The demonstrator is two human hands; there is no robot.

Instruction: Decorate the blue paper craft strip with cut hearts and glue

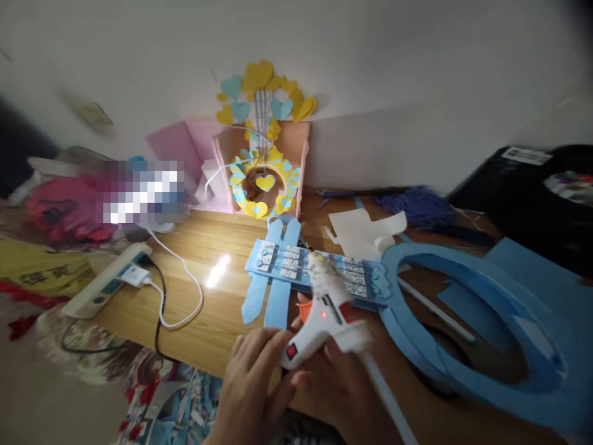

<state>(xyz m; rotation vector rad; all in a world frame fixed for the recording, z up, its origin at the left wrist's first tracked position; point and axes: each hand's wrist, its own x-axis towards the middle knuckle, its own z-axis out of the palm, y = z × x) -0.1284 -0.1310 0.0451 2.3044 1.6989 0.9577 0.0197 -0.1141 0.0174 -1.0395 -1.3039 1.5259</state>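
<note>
My right hand [343,383] is wrapped round the handle of a white hot glue gun [324,312] with an orange trigger and a lit red lamp. Its nozzle points away from me at a blue foam strip [319,269] set with small patterned white squares. My left hand [252,377] rests against the butt of the gun, fingers curled and touching it beside the red switch. Two light blue foam ribbon tails [273,278] run under the strip toward me. A glue stick [389,395] sticks out of the back of the gun.
A pink box decorated with yellow and blue paper hearts [264,167] stands against the wall. A white power strip [109,278] with a cable lies at the left. Large blue foam ring cutouts [482,309], white paper scraps [365,232] and purple fringe [421,207] lie at the right.
</note>
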